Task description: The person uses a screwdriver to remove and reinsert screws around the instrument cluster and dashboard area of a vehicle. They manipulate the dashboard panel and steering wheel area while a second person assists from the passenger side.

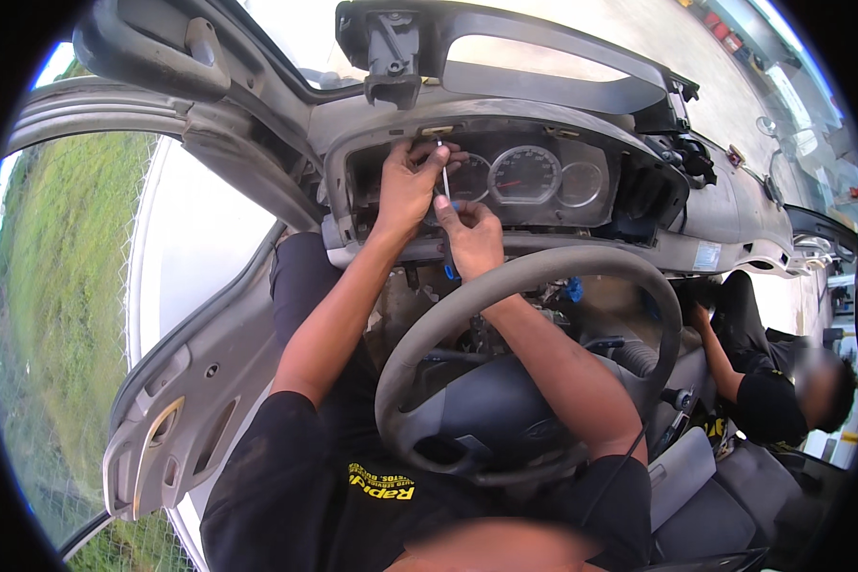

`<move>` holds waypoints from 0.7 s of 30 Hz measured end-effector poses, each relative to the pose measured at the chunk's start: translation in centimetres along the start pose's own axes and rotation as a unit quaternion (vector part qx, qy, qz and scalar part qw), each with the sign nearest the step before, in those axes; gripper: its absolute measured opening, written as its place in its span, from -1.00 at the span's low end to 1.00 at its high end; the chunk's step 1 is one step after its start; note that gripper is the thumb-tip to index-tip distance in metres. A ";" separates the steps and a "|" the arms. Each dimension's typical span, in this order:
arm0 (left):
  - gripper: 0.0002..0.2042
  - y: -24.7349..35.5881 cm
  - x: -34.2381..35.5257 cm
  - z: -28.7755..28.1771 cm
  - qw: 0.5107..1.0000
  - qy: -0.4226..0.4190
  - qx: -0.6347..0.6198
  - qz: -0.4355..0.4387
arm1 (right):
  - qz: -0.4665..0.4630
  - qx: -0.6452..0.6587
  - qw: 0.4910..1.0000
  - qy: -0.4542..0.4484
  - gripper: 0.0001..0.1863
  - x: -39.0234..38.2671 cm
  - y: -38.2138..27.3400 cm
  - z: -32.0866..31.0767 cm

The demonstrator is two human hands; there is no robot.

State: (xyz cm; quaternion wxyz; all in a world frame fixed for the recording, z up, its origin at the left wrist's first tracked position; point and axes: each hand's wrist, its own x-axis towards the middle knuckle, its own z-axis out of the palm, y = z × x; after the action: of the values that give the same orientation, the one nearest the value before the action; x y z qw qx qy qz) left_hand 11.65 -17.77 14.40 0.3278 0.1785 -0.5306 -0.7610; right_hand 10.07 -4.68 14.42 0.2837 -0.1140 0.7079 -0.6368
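Note:
A screwdriver (446, 181) with a pale metal shaft and a dark and blue handle stands in front of the instrument cluster (526, 175). My right hand (473, 236) grips its handle, which partly shows below the fingers. Higher up, my left hand (410, 191) has its thumb and fingers closed about the shaft near the tip. The tip points at the upper edge of the cluster housing; what it touches there is too small to tell. Both hands cover part of the cluster's left gauges.
The steering wheel (534, 267) stands between my forearms. A detached grey trim frame (553, 81) lies on top of the dashboard (734, 214). On the left, the door (186, 429) hangs open. At the far right, another person (772, 381) reaches under the dashboard.

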 end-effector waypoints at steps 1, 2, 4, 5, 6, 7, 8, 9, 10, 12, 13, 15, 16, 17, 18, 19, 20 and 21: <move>-0.72 -0.1 -0.1 -0.4 1.000 0.000 0.004 -0.003 | -0.025 -0.026 0.999 0.011 -0.57 -0.3 0.0 0.2; -0.73 -0.1 -0.2 -0.2 1.000 -0.001 -0.001 0.001 | -0.030 -0.040 0.999 0.002 -0.62 -0.1 0.1 -0.2; -0.73 -0.1 -0.2 -0.2 1.000 -0.001 0.005 0.002 | -0.010 0.004 1.000 -0.029 -0.62 0.3 0.7 -0.3; -0.74 0.0 -0.3 -0.1 1.000 -0.001 0.006 0.003 | -0.002 0.025 0.999 -0.043 -0.62 0.5 0.7 -0.4; -0.74 0.1 -0.4 -0.1 1.000 0.000 0.008 -0.006 | 0.020 0.062 0.996 -0.066 -0.61 0.6 0.7 -0.6; -0.74 0.2 -0.5 -0.1 1.000 0.000 0.009 -0.014 | 0.042 0.099 0.990 -0.089 -0.60 0.7 0.7 -0.9; -0.75 0.4 -0.5 -0.2 1.000 0.001 0.011 -0.020 | 0.062 0.136 0.982 -0.113 -0.58 0.9 0.6 -1.1; -0.75 0.4 -0.6 -0.3 1.000 -0.001 0.014 -0.022 | 0.071 0.143 0.978 -0.132 -0.55 1.1 0.6 -1.3; -0.75 0.4 -0.6 -0.5 1.000 -0.004 0.017 -0.024 | 0.081 0.150 0.974 -0.151 -0.53 1.4 0.7 -1.4; -0.73 0.2 -0.4 -1.0 1.000 -0.004 0.019 -0.015 | 0.063 0.084 0.981 -0.161 -0.50 1.8 0.7 -0.9; -0.71 -0.2 -0.3 -1.1 1.000 -0.004 0.017 -0.006 | 0.036 0.011 0.988 -0.147 -0.50 2.0 0.8 -0.5; -0.64 -0.2 -0.5 -0.3 1.000 -0.001 0.020 0.009 | -0.051 -0.161 0.978 -0.122 -0.49 2.2 0.7 -0.9; -0.60 -0.1 -0.9 0.1 1.000 0.001 0.026 0.015 | -0.109 -0.257 0.954 -0.111 -0.48 2.4 0.5 -1.6; -0.55 0.1 -1.4 1.3 0.999 -0.009 0.029 0.018 | -0.160 -0.352 0.918 -0.084 -0.47 2.3 -0.1 -3.0; -0.47 -0.1 -1.8 1.6 0.998 -0.010 0.047 0.044 | -0.141 -0.405 0.892 -0.146 -0.44 1.8 -1.4 -4.6; -0.43 -0.3 -2.4 1.6 0.995 0.016 0.091 0.022 | -0.119 -0.466 0.849 -0.221 -0.42 0.9 -2.8 -5.9; -0.45 0.1 -2.2 1.3 0.989 0.014 0.147 0.000 | -0.178 -0.475 0.837 -0.204 -0.46 -0.5 -2.0 -7.0; -0.47 -0.5 -2.1 1.0 0.988 0.025 0.152 0.028 | -0.265 -0.518 0.792 -0.187 -0.57 -2.6 -2.1 -7.9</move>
State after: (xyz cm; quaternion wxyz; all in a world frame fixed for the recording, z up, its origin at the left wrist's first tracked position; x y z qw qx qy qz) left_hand 12.38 -15.56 14.11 0.3314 0.2302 -0.6365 -0.6573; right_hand 7.44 2.97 17.29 0.1290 -0.5440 0.8066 -0.1917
